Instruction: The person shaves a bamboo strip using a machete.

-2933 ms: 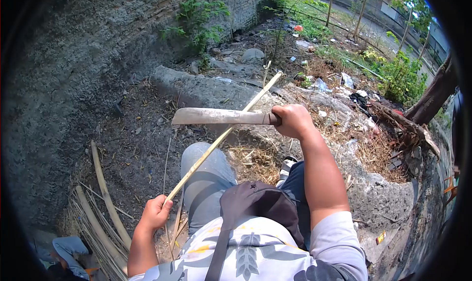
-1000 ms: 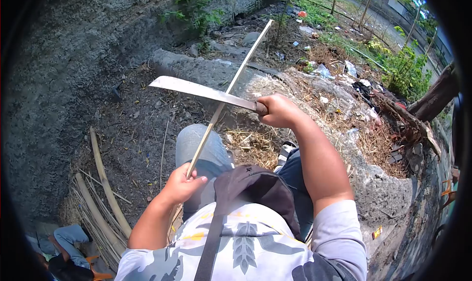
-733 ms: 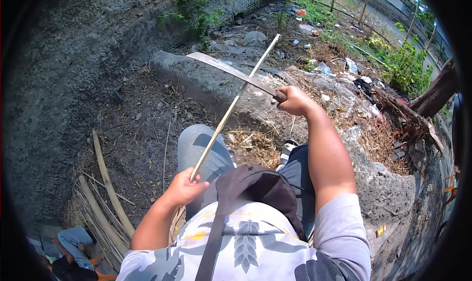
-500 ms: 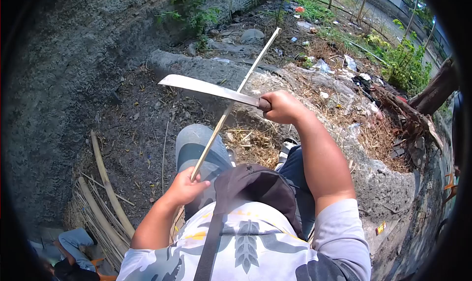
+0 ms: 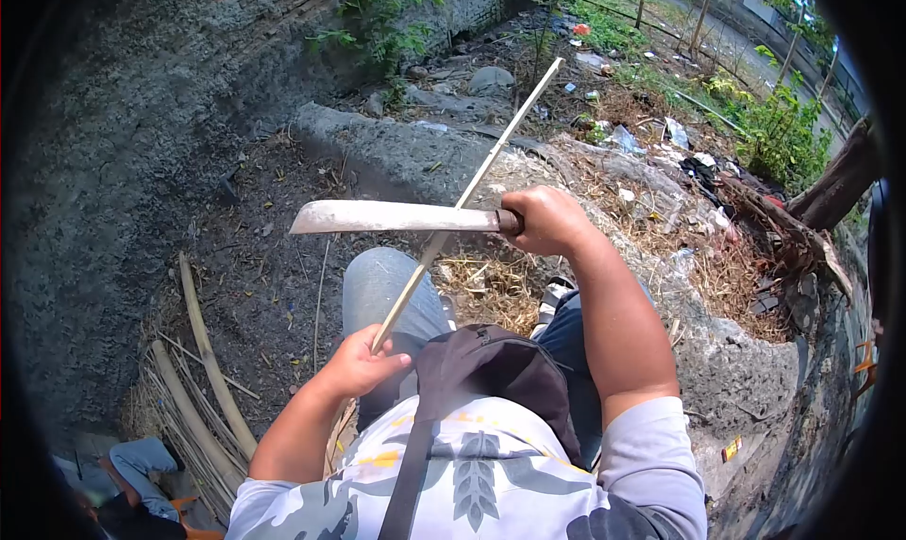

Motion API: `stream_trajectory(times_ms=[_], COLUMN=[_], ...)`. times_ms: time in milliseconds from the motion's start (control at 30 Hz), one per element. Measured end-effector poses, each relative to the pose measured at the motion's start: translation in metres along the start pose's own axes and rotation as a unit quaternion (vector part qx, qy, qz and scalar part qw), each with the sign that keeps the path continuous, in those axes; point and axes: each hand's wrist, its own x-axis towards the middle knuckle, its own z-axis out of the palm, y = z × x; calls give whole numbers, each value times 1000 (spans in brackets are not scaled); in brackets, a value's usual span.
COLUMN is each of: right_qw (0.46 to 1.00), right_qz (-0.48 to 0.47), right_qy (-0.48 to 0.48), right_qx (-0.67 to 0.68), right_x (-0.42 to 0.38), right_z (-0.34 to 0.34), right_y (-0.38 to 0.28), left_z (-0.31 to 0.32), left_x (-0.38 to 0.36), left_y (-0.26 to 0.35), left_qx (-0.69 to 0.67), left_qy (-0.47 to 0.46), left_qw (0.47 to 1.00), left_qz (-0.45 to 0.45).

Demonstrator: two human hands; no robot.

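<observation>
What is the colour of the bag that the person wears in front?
The bag is dark, blackish brown; the head view shows it best.

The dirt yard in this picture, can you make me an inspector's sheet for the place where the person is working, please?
Surface: uneven ground, stones and dry leaves; no table seen.
Job's things: machete crosses in front of a thin stick; contact cannot be told.
Clutter: long curved poles on the left; plastic litter ahead on the right.
Hands: left hand grips the stick's near end; right hand grips the machete's handle.
Cables: nothing seen near the hands.
Surroundings: rough wall, green plant, another person at lower left.
</observation>
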Motion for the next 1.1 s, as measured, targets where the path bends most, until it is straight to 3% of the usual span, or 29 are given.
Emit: stream_trajectory(times_ms=[167, 300, 400, 467, 700, 800, 967, 1100], right_qw=[1000, 996, 994, 990, 999, 999, 998, 990], right_qz=[-16, -90, -91, -62, -30, -39, -66, 13], right_qy=[3, -19, -26, -50, 27, 15, -4, 58], right_qx=[-19, -14, 62, 113, -14, -18, -15, 125], right_x=[-4, 3, 10, 10, 1, -4, 0, 8], right_z=[9, 25, 20, 22, 6, 8, 11, 19], right_y=[-10, -22, -4, 1, -6, -15, -20, 28], left_z=[6, 10, 9, 11, 14, 13, 16, -2], left_x=[1, 7, 1, 0, 11, 27, 42, 10], left_y=[18, 21, 15, 21, 31, 37, 33, 20], left_qx=[4, 27, 97, 58, 42, 104, 86, 29], left_qy=[32, 57, 75, 74, 52, 62, 59, 66], left_qw=[999, 998, 992, 996, 998, 993, 994, 997], left_qz=[-9, -17, 22, 1, -8, 5, 36, 22])
